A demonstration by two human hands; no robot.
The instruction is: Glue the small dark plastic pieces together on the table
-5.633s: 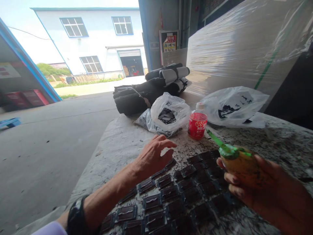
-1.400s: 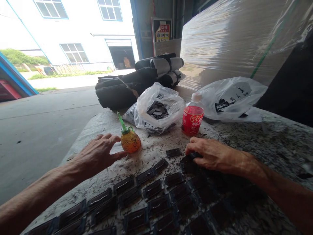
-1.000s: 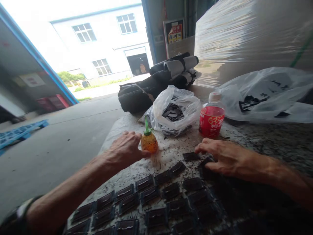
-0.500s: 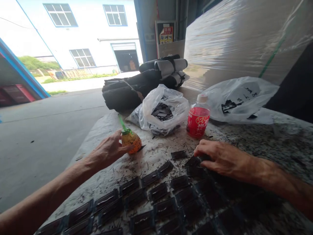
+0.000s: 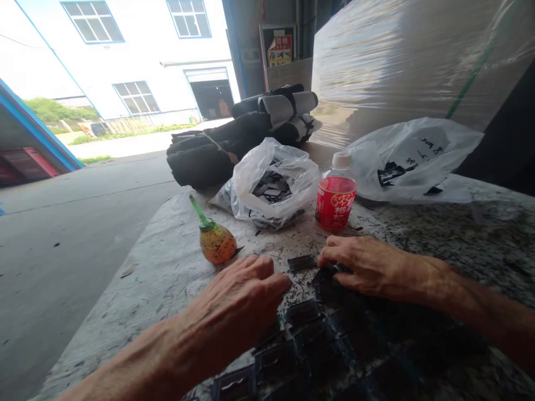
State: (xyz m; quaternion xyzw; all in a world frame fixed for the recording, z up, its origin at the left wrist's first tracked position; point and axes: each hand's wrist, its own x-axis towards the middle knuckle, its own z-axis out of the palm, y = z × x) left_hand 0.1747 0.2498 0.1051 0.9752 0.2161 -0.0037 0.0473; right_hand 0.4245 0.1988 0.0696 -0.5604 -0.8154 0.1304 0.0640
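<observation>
On the near part of the table, several dark, shiny rectangular pieces lie in slanting rows, some with clear edges. My left hand is over the left of these rows, its fingers curled down; whatever is under them is hidden. Farther right, my right hand has its thumb and bent fingers closed about a dark piece at the top of the rows, partly covered by the hand. A single dark piece lies between the hands. Beyond my left hand stands an orange round bulb with a green spout, smeared with black, touched by neither hand.
A red-labelled bottle stands beyond my right hand. Two plastic bags, one left and one right, hold dark scraps. Black rolls lie behind, beside a film-wrapped stack. Dark shreds litter the table.
My left hand has let go of the orange bulb and moved right and nearer, over the dark pieces. The bulb stays on the table. My right hand has hardly moved.
</observation>
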